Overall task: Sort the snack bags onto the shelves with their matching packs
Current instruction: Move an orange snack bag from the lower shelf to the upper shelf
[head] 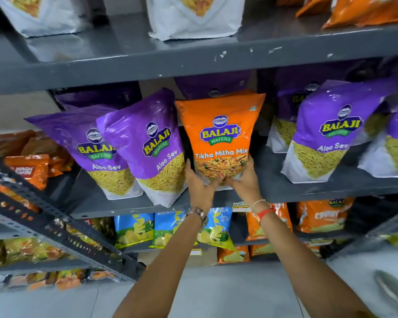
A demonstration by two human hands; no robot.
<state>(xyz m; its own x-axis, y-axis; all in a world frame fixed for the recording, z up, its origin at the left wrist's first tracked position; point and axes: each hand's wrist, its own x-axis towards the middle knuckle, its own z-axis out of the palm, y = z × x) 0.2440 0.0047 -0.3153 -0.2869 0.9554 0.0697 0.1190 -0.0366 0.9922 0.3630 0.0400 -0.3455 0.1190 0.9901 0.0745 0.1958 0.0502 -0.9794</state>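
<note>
Head view: both hands up at the middle shelf, left hand and right hand clamped on the bottom corners of an orange bag, marked Tikha Mitha Mix. Bag upright near the shelf's front edge, in a gap between purple Aloo Sev packs on the left and more purple packs toward the right end. Orange among purple, so apparently a mismatch: either being pulled out or about to be misplaced; cannot tell which. Matching orange bags apparently at the right end of the top shelf. Lower shelves with blue packs and orange ones, seemingly grouped. This bag at least left to place.
</note>
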